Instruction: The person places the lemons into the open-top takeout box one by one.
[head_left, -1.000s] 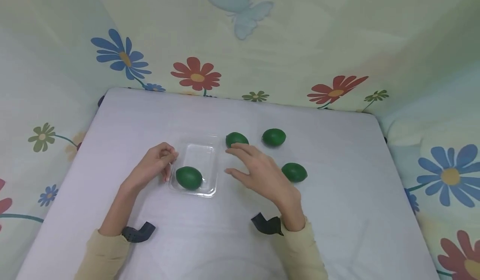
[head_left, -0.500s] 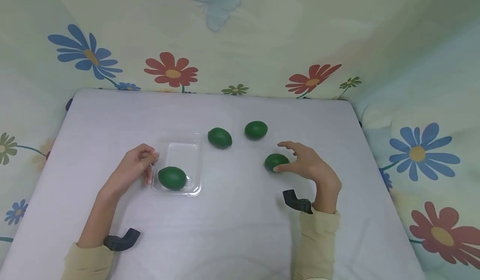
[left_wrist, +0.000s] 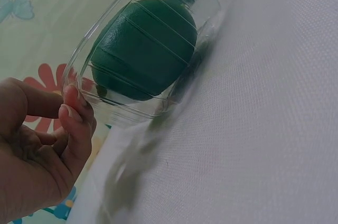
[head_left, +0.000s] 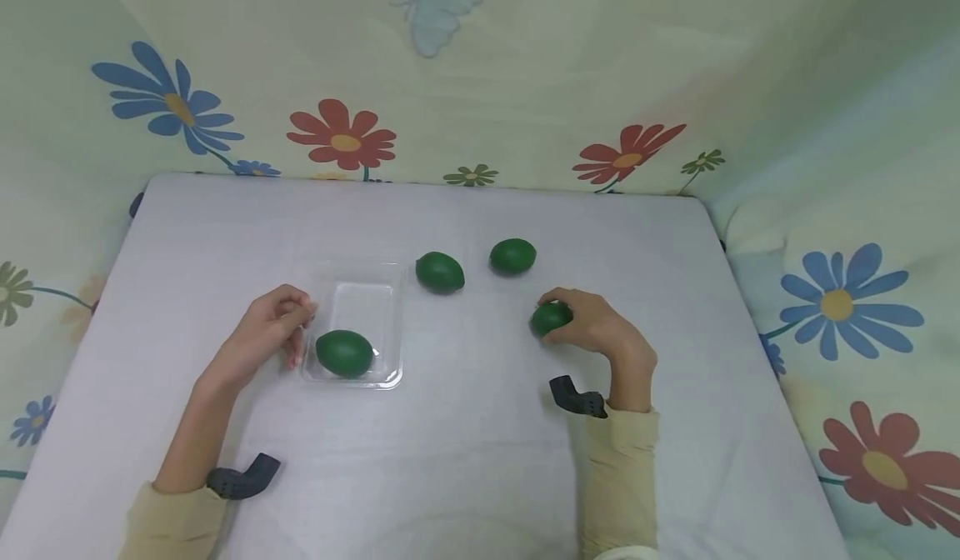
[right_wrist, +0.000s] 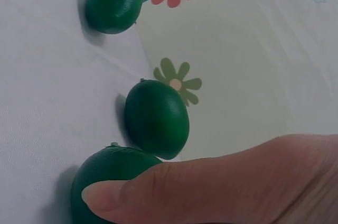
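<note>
My left hand (head_left: 273, 327) pinches the left rim of a clear plastic container (head_left: 386, 375), which stands on the table. One green lime (head_left: 345, 353) lies in the container's near part; the left wrist view shows this lime (left_wrist: 145, 49) through the clear wall, with my fingertips (left_wrist: 74, 97) at the rim. To the right, my right hand (head_left: 600, 327) grips another lime (head_left: 549, 318), thumb on the near side and fingers round the far side. In the right wrist view the thumb (right_wrist: 127, 197) presses on that lime (right_wrist: 100, 168), and the other fingers are hidden.
Two more limes lie on the white table (head_left: 465, 460) beyond the hands: one lime (head_left: 440, 272) just right of the container, another lime (head_left: 513, 257) farther right. A flowered cloth (head_left: 525, 68) hangs behind the table's far edge.
My right hand has moved right, from near the lime beside the container to the nearest right-hand lime, and its fingers have closed round it. The left hand stays at the rim. The head view has shifted.
</note>
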The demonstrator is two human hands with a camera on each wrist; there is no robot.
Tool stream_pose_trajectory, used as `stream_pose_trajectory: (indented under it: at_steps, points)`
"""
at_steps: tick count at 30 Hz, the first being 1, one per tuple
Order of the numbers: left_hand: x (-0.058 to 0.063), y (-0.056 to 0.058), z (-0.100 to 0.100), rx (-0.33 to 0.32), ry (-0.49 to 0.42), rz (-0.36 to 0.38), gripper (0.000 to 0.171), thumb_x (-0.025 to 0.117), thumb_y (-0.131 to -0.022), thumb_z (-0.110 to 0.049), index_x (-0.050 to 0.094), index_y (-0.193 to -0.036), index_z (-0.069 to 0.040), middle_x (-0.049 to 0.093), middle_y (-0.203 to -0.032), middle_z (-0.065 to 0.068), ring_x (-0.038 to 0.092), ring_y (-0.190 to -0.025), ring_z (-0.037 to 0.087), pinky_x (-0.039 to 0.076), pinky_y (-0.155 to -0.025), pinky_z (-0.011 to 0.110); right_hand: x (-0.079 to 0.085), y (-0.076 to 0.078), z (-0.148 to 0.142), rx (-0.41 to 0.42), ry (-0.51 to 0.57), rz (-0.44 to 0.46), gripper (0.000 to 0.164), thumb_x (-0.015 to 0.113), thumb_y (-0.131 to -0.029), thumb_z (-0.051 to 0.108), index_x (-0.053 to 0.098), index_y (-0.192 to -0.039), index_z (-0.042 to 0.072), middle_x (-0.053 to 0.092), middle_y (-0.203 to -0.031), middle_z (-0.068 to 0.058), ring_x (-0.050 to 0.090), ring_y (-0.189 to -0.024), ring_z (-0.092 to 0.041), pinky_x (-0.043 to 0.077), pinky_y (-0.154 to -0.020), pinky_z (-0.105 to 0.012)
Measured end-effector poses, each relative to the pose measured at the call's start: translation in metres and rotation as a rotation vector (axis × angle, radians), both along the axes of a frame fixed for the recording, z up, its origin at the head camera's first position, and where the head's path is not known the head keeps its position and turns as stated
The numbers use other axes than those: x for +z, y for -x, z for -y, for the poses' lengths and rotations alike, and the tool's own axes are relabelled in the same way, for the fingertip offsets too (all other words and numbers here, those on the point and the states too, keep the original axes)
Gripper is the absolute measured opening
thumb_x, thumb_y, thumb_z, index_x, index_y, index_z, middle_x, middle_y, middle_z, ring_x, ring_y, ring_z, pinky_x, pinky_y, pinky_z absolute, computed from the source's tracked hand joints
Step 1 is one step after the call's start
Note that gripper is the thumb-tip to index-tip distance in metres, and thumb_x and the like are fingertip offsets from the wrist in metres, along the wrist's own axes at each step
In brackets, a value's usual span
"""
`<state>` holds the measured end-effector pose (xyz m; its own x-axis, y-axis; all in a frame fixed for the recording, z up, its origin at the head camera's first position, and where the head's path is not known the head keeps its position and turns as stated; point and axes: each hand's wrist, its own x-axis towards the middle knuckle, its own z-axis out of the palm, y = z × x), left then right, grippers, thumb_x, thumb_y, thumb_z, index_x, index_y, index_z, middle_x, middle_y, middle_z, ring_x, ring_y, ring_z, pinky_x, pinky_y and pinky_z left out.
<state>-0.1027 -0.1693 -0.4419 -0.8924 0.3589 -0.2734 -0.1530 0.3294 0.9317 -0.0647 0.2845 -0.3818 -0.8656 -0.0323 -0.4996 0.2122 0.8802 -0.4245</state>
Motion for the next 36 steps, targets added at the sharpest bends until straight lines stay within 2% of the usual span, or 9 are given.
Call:
stream_pose_trajectory:
  at_steps: [5, 9, 18, 23, 26, 29, 33, 36]
  points:
    - [-0.001, 0.0, 0.004, 0.007, 0.001, 0.002, 0.037, 0.052, -0.109, -0.024, 0.046, -0.124, 0.01, 0.056, -0.096, 0.021, 0.058, -0.052, 0.017, 0.054, -0.05, 0.033, 0.007, 0.0, 0.005, 0.007, -0.004, -0.019, 0.052, 0.076, -0.091, 0.027, 0.059, -0.139, 0.017, 0.056, -0.144, -0.016, 0.049, -0.133, -0.037, 0.044, -0.107, -0.063]
    - [-0.001, 0.001, 0.006, 0.021, -0.009, -0.001, 0.035, 0.053, -0.108, -0.022, 0.047, -0.121, 0.009, 0.056, -0.092, 0.019, 0.057, -0.051, 0.016, 0.053, -0.048, 0.032, 0.016, 0.0, 0.013, 0.033, 0.03, -0.091, 0.051, 0.074, -0.093, 0.03, 0.058, -0.14, 0.016, 0.058, -0.143, -0.016, 0.051, -0.131, -0.037, 0.046, -0.105, -0.062]
    - [-0.005, 0.008, 0.001, 0.02, -0.018, 0.0, 0.03, 0.054, -0.106, -0.018, 0.049, -0.118, 0.008, 0.055, -0.076, 0.01, 0.056, -0.048, 0.017, 0.052, -0.047, 0.031, 0.032, -0.008, 0.041, 0.11, 0.163, -0.368, 0.052, 0.077, -0.093, 0.026, 0.059, -0.138, 0.007, 0.065, -0.131, -0.015, 0.064, -0.113, -0.034, 0.057, -0.095, -0.053]
    - [-0.008, 0.01, -0.001, 0.019, -0.027, 0.003, 0.029, 0.054, -0.105, -0.016, 0.049, -0.119, 0.009, 0.055, -0.086, 0.016, 0.056, -0.049, 0.015, 0.052, -0.047, 0.03, 0.032, -0.008, 0.069, 0.226, 0.232, -0.557, 0.056, 0.083, -0.089, 0.021, 0.06, -0.137, 0.003, 0.067, -0.128, -0.016, 0.068, -0.109, -0.031, 0.06, -0.091, -0.049]
    - [-0.01, 0.01, -0.001, 0.024, -0.039, 0.005, 0.027, 0.053, -0.105, -0.015, 0.049, -0.118, 0.009, 0.055, -0.087, 0.018, 0.055, -0.049, 0.015, 0.052, -0.046, 0.03, 0.029, -0.005, 0.086, 0.276, 0.261, -0.62, 0.058, 0.085, -0.087, 0.023, 0.061, -0.137, 0.005, 0.067, -0.128, -0.013, 0.068, -0.108, -0.027, 0.061, -0.09, -0.046]
    - [-0.011, 0.009, 0.0, 0.02, -0.049, 0.006, 0.027, 0.051, -0.105, -0.014, 0.048, -0.119, 0.009, 0.055, -0.087, 0.017, 0.055, -0.048, 0.015, 0.051, -0.045, 0.03, 0.026, -0.002, 0.104, 0.292, 0.269, -0.623, 0.059, 0.084, -0.088, 0.028, 0.06, -0.138, 0.007, 0.067, -0.128, -0.011, 0.067, -0.109, -0.025, 0.06, -0.09, -0.045]
    - [-0.012, 0.01, 0.0, 0.015, -0.063, 0.006, 0.027, 0.051, -0.105, -0.013, 0.049, -0.119, 0.011, 0.054, -0.087, 0.017, 0.054, -0.048, 0.015, 0.05, -0.044, 0.03, 0.022, 0.006, 0.129, 0.319, 0.26, -0.561, 0.061, 0.081, -0.09, 0.032, 0.058, -0.143, 0.011, 0.065, -0.129, -0.01, 0.064, -0.115, -0.026, 0.059, -0.094, -0.044]
    - [-0.013, 0.009, 0.0, 0.025, -0.072, 0.006, 0.026, 0.05, -0.106, -0.012, 0.049, -0.117, 0.011, 0.053, -0.087, 0.017, 0.054, -0.047, 0.015, 0.05, -0.044, 0.029, 0.018, 0.016, 0.149, 0.371, 0.263, -0.515, 0.061, 0.08, -0.092, 0.033, 0.057, -0.144, 0.013, 0.063, -0.131, -0.011, 0.063, -0.117, -0.026, 0.059, -0.096, -0.043]
